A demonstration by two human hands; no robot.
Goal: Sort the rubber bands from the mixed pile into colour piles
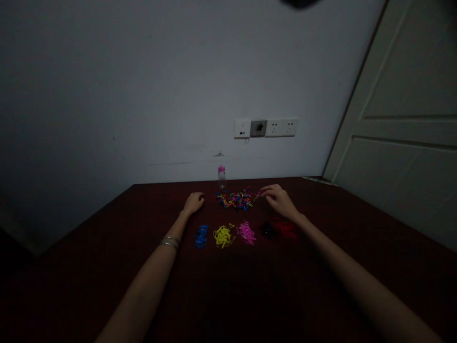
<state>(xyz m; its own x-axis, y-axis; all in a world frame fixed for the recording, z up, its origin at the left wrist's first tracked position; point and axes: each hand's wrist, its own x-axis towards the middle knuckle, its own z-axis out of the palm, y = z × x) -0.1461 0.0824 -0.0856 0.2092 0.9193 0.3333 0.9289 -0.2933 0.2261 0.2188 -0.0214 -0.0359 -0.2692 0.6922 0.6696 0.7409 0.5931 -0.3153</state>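
Observation:
A heap of mixed coloured small bands (237, 198) lies on the dark red table (107, 267). My right hand (279, 199) rests at the heap's right edge, its fingertips pinched on a pink band. My left hand (193, 202) lies curled on the table left of the heap, nothing visible in it. Nearer to me sit sorted piles: blue (201, 236), yellow (223, 236), pink (246, 232), black (268, 230) and red (287, 228).
A small clear bottle with a pink top (222, 176) stands behind the heap near the wall. A row of wall sockets (266, 127) is above it. A pale door (403, 128) stands at the right. The room is dim.

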